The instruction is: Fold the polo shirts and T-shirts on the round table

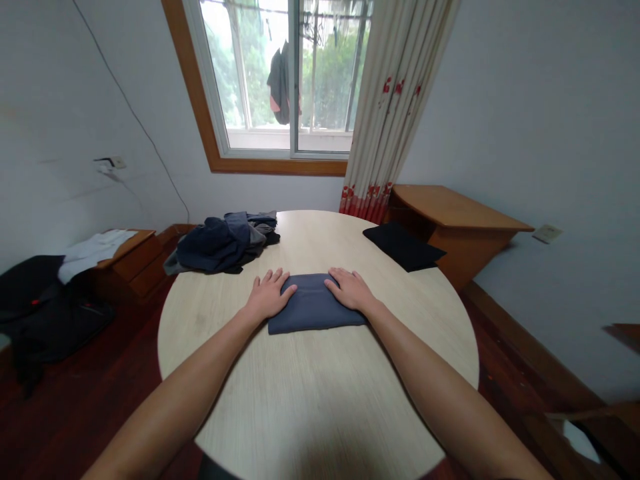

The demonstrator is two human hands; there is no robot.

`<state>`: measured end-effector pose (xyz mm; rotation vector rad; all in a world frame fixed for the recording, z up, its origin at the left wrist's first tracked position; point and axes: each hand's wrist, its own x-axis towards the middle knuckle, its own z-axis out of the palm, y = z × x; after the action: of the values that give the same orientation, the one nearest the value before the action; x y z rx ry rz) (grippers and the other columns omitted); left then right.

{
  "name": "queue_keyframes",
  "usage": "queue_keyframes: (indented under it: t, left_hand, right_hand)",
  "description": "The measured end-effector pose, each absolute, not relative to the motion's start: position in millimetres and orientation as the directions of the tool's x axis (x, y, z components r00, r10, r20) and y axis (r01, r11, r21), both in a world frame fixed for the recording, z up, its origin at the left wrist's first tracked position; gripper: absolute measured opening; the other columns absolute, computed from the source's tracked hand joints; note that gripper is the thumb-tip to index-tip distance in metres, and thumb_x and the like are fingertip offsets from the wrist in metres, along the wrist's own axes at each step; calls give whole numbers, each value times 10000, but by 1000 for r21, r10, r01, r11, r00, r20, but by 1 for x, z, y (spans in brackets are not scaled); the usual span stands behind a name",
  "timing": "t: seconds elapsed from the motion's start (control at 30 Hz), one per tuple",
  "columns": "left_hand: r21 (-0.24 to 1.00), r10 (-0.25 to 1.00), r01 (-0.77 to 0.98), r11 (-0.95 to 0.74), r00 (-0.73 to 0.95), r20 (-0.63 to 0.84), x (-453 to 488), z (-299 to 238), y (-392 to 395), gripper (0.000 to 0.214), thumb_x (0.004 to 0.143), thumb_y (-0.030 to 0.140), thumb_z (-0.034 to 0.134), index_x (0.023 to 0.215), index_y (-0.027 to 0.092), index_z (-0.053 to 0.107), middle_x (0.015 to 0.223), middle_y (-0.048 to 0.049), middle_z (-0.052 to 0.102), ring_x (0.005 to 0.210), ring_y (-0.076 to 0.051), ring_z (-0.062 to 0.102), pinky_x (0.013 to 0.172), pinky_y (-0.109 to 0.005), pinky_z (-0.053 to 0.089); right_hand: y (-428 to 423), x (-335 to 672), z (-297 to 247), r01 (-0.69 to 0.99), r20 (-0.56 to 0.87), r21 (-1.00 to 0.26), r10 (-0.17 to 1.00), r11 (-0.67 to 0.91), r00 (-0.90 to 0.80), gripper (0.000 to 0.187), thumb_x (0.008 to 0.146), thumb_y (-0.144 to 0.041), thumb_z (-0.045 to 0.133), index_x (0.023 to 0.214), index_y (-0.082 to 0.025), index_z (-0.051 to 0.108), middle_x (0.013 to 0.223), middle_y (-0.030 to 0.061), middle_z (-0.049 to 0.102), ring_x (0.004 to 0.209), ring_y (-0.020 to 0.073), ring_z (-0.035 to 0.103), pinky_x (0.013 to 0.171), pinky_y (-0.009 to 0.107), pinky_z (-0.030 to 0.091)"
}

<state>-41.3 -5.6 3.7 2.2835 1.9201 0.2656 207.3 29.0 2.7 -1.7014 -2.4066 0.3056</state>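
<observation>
A dark blue-grey garment (316, 308), folded into a flat rectangle, lies in the middle of the round wooden table (315, 387). Its exact kind does not show. My left hand (270, 293) rests at its left edge, fingers spread and thumb on the cloth. On the upper right part of the garment, my right hand (351, 289) lies flat with the fingers stretched out. Neither hand grips the cloth.
A heap of crumpled dark clothes (220, 243) sits at the table's back left. Toward the back right lies a folded black garment (403, 245), near a wooden desk (450, 207). Behind the table hangs a curtain (395, 100) beside the window.
</observation>
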Motion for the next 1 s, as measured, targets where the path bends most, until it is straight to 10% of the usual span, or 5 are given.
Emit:
queue_keyframes:
  t: [0.3,0.6,0.77,1.0]
  left_hand:
    - [271,782,764,-586,620,-56,-44,21,-32,1179,629,777,740,1595,279,282,1678,-141,90,1545,-405,26,1182,-670,-24]
    - [177,984,972,-157,138,115,-106,9,6,525,976,286,406,1489,213,487,1649,-131,270,1531,-347,206,1186,-654,150]
    - [328,967,917,-226,171,188,-79,11,0,567,1009,440,340,1448,138,532,1556,-154,448,1441,-277,413,1189,-434,305]
    - [375,945,867,-328,304,122,-36,4,-21,763,927,683,437,1520,203,452,1652,-139,263,1479,-338,342,1197,-472,268]
  right_hand:
    - [35,227,4,880,208,-302,926,366,-314,404,992,-262,430,1347,-152,590,1408,114,595,1310,223,522,1142,385,331]
    - [17,228,25,808,150,-341,876,481,-459,193,747,-114,554,787,-185,729,879,43,714,827,187,636,740,259,453]
    - [11,222,10,578,2,-696,806,426,-592,203,712,-126,533,750,-155,731,627,-6,652,584,136,573,565,223,403]
    - [30,228,-6,667,293,-628,915,402,-276,249,820,-228,539,941,-180,751,847,40,742,741,175,647,739,284,494]
